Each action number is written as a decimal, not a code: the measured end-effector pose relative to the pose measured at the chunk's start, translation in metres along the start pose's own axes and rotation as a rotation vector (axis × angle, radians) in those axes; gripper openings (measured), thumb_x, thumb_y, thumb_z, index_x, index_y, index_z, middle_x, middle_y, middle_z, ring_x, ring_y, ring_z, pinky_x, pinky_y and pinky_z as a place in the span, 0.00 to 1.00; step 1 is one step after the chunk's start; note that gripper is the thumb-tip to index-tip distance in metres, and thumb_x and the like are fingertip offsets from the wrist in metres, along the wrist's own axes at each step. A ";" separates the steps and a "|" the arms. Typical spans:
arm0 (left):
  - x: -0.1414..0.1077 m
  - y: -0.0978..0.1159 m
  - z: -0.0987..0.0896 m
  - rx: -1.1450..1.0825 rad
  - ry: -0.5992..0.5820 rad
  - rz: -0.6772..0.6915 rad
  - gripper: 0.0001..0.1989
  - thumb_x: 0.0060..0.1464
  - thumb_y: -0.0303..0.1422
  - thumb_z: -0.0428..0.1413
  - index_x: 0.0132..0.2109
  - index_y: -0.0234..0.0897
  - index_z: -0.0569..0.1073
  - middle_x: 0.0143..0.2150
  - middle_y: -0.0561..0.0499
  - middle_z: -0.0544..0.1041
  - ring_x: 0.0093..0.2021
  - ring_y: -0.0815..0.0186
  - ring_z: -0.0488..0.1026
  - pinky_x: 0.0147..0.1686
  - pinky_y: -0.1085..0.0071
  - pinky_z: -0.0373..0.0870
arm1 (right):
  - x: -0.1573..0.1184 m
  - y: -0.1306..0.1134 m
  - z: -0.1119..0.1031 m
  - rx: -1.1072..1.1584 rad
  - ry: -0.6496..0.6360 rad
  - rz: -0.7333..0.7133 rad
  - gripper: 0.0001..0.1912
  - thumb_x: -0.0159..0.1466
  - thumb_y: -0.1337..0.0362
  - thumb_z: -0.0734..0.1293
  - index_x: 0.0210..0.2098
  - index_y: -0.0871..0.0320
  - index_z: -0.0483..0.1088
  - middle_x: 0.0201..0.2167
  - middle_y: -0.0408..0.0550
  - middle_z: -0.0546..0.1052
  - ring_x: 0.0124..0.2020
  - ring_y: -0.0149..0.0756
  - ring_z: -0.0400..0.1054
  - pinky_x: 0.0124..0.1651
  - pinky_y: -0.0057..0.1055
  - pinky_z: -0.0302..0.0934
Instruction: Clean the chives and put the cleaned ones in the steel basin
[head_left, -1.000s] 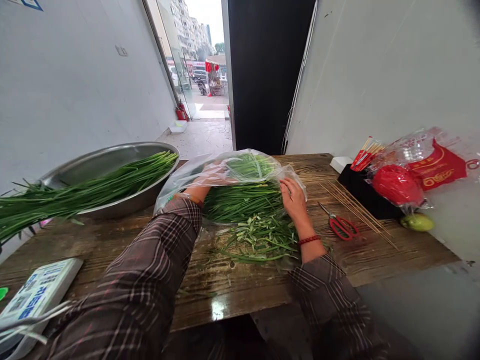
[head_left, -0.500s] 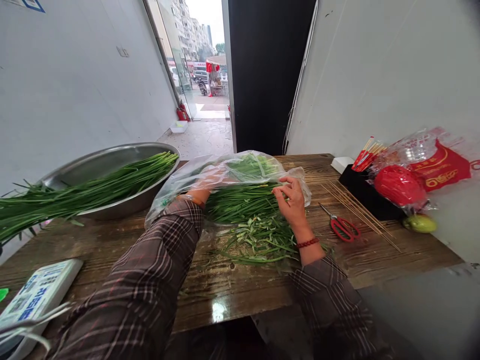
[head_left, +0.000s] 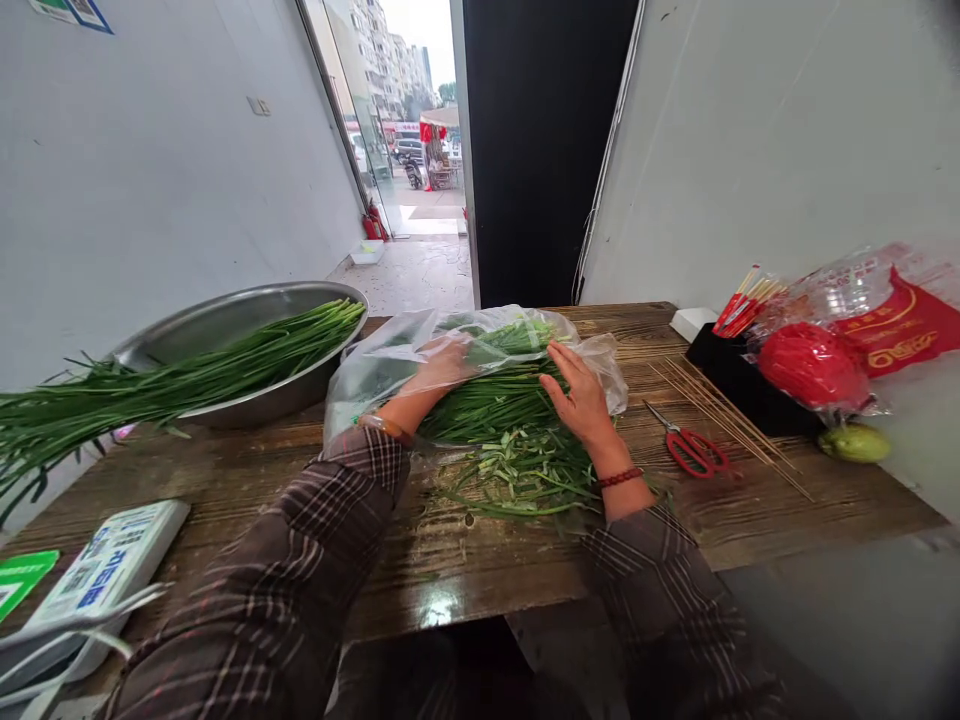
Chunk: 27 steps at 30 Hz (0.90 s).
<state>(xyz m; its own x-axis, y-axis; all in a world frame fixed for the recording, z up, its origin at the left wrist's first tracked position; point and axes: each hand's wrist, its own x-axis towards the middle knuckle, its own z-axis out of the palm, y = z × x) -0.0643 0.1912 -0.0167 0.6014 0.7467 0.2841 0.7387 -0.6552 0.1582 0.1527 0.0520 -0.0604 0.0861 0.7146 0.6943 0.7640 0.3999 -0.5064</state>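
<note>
A bundle of Chinese chives [head_left: 491, 405] lies on the wooden table, partly inside a clear plastic bag [head_left: 367, 370]. My left hand [head_left: 442, 365] reaches under the bag's film at the left of the bundle. Film and blur hide its fingers. At the bundle's right end is my right hand [head_left: 583, 400], with thumb and fingers apart and its fingertips near the bag's edge. Nothing shows in its grasp. Loose chive trimmings [head_left: 525, 470] are heaped on the near side, beside my right wrist.
A steel basin [head_left: 247, 300] on the left holds more long chives, which overhang its rim. Red-handled scissors [head_left: 694, 452] and thin sticks [head_left: 727, 425] lie right. Behind them stands a black box [head_left: 750, 395] with red packages. A white device [head_left: 112, 560] sits front left on the table [head_left: 420, 600].
My right hand's fingers have straightened and spread from a curled pose. My left hand stays under the film, slightly farther right. The whole view has shifted a little.
</note>
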 end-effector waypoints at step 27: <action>-0.130 -0.004 0.025 -0.065 0.168 0.211 0.40 0.47 0.18 0.46 0.68 0.41 0.58 0.61 0.46 0.71 0.63 0.59 0.66 0.62 0.59 0.66 | -0.005 0.057 0.000 0.046 0.007 0.386 0.34 0.66 0.42 0.50 0.36 0.57 0.78 0.42 0.57 0.81 0.46 0.45 0.74 0.52 0.43 0.65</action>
<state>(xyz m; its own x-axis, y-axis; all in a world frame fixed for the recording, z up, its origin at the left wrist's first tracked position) -0.1377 0.0999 -0.0781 0.6768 0.5672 0.4693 0.5785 -0.8040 0.1375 0.1962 0.0712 -0.0928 0.3661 0.8138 0.4514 0.6453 0.1274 -0.7532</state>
